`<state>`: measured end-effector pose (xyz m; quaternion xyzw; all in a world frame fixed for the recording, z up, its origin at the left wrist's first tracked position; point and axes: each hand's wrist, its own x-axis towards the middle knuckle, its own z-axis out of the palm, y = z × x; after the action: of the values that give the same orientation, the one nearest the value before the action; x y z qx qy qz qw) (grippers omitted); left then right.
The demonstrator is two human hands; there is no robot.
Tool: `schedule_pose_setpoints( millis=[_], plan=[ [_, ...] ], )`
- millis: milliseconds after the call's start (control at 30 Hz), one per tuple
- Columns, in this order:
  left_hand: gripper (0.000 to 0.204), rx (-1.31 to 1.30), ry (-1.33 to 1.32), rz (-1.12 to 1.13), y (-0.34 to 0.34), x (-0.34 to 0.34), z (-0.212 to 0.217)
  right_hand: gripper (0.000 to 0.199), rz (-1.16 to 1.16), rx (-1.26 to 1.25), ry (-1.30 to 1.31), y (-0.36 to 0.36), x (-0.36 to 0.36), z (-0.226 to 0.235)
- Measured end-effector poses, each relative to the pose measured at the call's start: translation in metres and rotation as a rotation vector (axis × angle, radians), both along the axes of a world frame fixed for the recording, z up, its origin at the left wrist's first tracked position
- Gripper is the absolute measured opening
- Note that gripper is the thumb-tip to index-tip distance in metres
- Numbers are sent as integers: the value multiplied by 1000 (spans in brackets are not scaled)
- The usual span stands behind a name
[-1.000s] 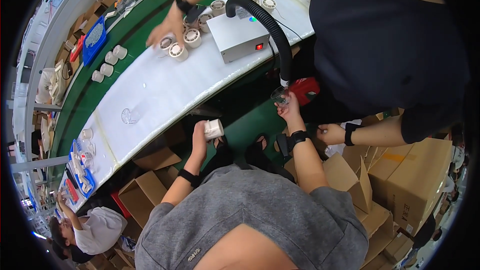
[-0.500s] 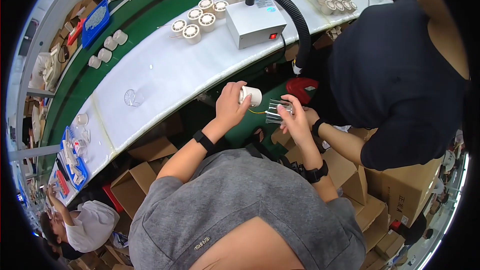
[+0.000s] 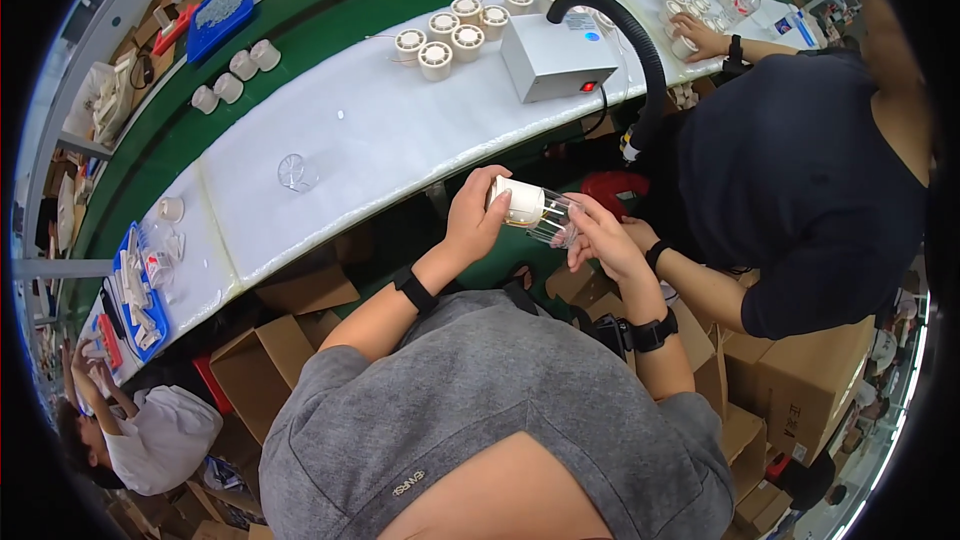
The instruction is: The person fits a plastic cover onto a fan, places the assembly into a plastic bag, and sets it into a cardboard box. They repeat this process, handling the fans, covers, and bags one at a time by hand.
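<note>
Head view, smooth white cylinder (image 3: 524,204), clear cup (image 3: 554,218), apparently plastic

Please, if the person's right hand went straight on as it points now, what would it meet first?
Probably the white cylinder in the left hand: the right hand points that way, its clear cup leading. Whether cup and cylinder already touch is unclear.
</note>
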<state>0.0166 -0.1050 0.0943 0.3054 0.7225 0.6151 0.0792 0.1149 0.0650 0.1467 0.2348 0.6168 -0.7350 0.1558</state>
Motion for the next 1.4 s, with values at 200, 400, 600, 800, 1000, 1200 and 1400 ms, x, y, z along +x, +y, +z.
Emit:
schedule_pose_setpoints(
  millis=[200, 400, 600, 800, 1000, 1200, 1400],
  plan=[
    [30, 143, -345, -131, -13, -2, 5, 37, 110, -91, -6, -13, -14, 8],
    [28, 178, -216, -133, -28, -11, 14, 41, 202, 22, 117, -15, -14, 6],
    [33, 235, 208, -107, -32, -15, 20, 40, 248, -185, 18, -9, -17, 3],
    [32, 215, -15, -45, -26, -10, 20, 37, 170, 182, 222, -29, -15, 24],
    [32, 160, -393, -69, -15, -2, 26, 46, 219, 228, 224, -29, -13, 32],
    [32, 51, -504, -89, -10, 5, 31, 59, 310, 411, 270, -28, -6, 36],
    [35, 133, -347, -102, -3, 13, 17, 60, 269, 328, 233, -27, -4, 26]
  ],
)
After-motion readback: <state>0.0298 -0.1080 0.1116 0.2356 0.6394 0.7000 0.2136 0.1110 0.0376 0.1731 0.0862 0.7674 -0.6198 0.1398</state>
